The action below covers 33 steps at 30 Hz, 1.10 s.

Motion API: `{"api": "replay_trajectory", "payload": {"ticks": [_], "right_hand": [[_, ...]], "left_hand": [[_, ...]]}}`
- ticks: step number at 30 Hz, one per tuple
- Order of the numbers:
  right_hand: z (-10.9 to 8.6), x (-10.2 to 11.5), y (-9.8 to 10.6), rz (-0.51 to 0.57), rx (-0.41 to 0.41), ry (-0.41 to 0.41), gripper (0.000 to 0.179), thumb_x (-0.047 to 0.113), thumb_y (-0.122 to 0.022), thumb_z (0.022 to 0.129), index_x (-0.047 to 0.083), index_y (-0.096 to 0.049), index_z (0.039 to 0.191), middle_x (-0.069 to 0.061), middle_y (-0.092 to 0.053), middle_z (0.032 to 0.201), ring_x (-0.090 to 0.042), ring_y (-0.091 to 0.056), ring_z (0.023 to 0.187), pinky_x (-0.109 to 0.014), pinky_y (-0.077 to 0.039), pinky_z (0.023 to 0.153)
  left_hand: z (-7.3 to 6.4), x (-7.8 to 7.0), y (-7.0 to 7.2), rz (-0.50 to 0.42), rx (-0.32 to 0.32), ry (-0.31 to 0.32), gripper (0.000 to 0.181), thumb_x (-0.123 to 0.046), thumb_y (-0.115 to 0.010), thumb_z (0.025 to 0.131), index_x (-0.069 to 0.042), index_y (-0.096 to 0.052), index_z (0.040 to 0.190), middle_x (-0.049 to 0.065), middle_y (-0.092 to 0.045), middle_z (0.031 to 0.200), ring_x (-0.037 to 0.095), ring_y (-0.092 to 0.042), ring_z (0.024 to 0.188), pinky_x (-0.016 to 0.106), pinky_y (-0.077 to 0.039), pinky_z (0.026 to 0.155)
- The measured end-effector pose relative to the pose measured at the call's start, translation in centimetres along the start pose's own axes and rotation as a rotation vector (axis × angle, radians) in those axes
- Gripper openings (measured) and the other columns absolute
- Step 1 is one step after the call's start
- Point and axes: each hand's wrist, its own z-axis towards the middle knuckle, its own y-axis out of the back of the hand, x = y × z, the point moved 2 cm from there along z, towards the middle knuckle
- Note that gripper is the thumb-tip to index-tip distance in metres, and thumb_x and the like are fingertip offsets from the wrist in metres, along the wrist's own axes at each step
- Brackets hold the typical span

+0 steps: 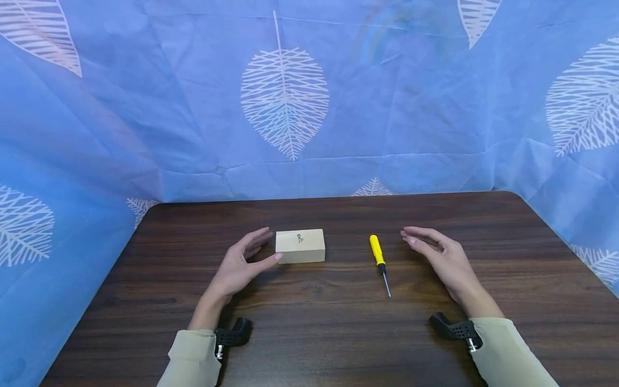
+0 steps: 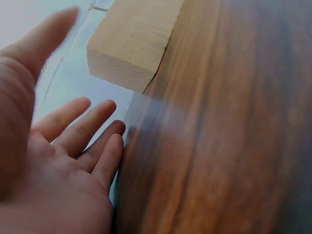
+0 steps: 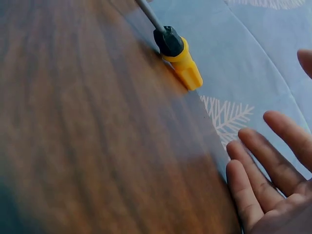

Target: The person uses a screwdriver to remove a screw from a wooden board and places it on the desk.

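A pale wooden block point(image 1: 302, 252) lies on the dark table, and a small screw point(image 1: 299, 237) stands up from its top. My left hand point(image 1: 242, 264) is at the block's left end, thumb and fingers spread apart, the thumb tip overlapping the block's near left corner in the head view. The left wrist view shows the block point(image 2: 131, 39) beyond the spread fingers, with a gap between. To the right lies a screwdriver point(image 1: 378, 252) with a yellow handle and black collar, its tip toward me. My right hand point(image 1: 445, 260) is just right of it, holding nothing, fingers loosely bent.
The brown wood-grain table point(image 1: 314, 333) ends at a straight back edge with rounded corners. Behind it and at both sides hangs a blue cloth point(image 1: 193, 107) printed with white leaves. Black wrist mounts point(image 1: 234, 332) are worn at both sleeves.
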Motion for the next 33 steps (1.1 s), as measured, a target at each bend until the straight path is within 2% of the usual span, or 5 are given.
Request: {"api": "replay_trajectory", "payload": {"ticks": [4, 9, 16, 26, 33], "right_hand": [[0.1, -0.3, 0.0, 0.038, 0.009, -0.005, 0.059, 0.046, -0.065, 0.108, 0.008, -0.060, 0.152, 0.004, -0.073, 0.142, 0.011, -0.067, 0.117, -0.012, -0.057, 0.095], [0.2, 0.0, -0.2, -0.148, 0.011, -0.066, 0.057, 0.056, -0.066, 0.105, 0.017, -0.068, 0.146, -0.004, -0.072, 0.142, 0.008, -0.066, 0.107, -0.016, -0.056, 0.088], [0.8, 0.7, -1.7, -0.304, -0.010, -0.069, 0.049, 0.057, -0.073, 0.100, 0.016, -0.077, 0.128, -0.010, -0.076, 0.121, -0.018, -0.067, 0.099, -0.032, -0.053, 0.081], [1.6, 2.1, -4.0, -0.517, 0.043, -0.023, 0.043, 0.058, -0.080, 0.093, 0.016, -0.075, 0.095, 0.002, -0.065, 0.079, -0.021, -0.053, 0.083, -0.032, -0.041, 0.072], [1.9, 2.6, -4.6, -0.578, 0.063, -0.042, 0.033, 0.046, -0.077, 0.097, 0.014, -0.076, 0.090, 0.001, -0.068, 0.076, -0.020, -0.055, 0.076, -0.031, -0.040, 0.067]], "left_hand": [[-0.1, 0.2, 0.0, -0.016, -0.013, 0.005, 0.073, -0.032, -0.086, 0.095, -0.018, -0.053, 0.159, 0.008, -0.055, 0.163, 0.033, -0.048, 0.155, 0.057, -0.038, 0.128], [0.1, 0.0, -0.6, -0.001, -0.025, 0.009, 0.075, -0.028, -0.088, 0.092, -0.018, -0.054, 0.158, 0.009, -0.055, 0.162, 0.033, -0.048, 0.154, 0.056, -0.037, 0.128], [0.7, -0.4, -1.7, 0.035, -0.048, 0.029, 0.075, -0.026, -0.089, 0.092, -0.019, -0.054, 0.159, 0.010, -0.058, 0.160, 0.035, -0.045, 0.154, 0.063, -0.033, 0.128], [0.9, -0.6, -1.9, 0.023, -0.072, 0.053, 0.070, -0.026, -0.088, 0.092, -0.022, -0.058, 0.155, 0.007, -0.061, 0.157, 0.033, -0.043, 0.157, 0.064, -0.031, 0.129], [0.8, -0.7, -1.8, 0.013, -0.077, 0.044, 0.069, -0.025, -0.088, 0.092, -0.020, -0.059, 0.155, 0.009, -0.061, 0.156, 0.034, -0.044, 0.156, 0.064, -0.032, 0.128]]}}
